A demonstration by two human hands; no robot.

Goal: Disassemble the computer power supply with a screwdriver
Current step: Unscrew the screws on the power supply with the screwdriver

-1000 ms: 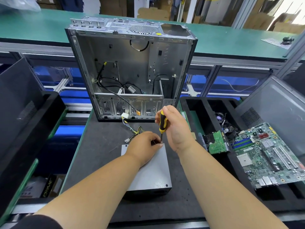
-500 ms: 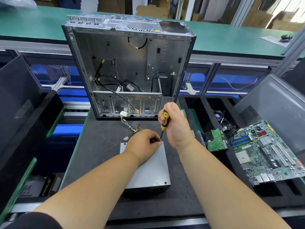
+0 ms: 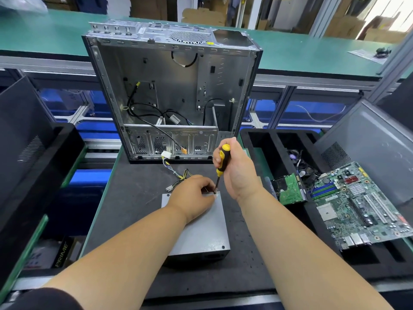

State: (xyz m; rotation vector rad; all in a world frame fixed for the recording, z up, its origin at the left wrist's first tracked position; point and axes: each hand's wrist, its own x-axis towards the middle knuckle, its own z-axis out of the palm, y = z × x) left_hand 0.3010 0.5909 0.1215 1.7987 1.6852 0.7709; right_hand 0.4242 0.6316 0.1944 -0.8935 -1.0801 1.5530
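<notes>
A grey metal power supply (image 3: pixel 202 233) lies flat on the black mat, its coloured cable bundle (image 3: pixel 178 173) trailing toward the case. My right hand (image 3: pixel 238 171) grips a yellow-and-black screwdriver (image 3: pixel 221 163), held nearly upright, with its tip on the far right corner of the power supply's top. My left hand (image 3: pixel 192 194) rests on the far part of the lid, fingertips pinched right beside the screwdriver tip. What the fingers hold there is hidden.
An open, emptied computer case (image 3: pixel 172 92) stands upright just behind the hands. A black foam tray (image 3: pixel 252 142) at the right holds a green motherboard (image 3: pixel 359 204), a drive board (image 3: pixel 289 190) and a fan (image 3: pixel 299 162). Dark panels lean at left (image 3: pixel 24 139) and right (image 3: pixel 368 142).
The screwdriver tip and both hands stay at the same corner; the handle has shifted slightly in my right hand. The view has drifted a little.
</notes>
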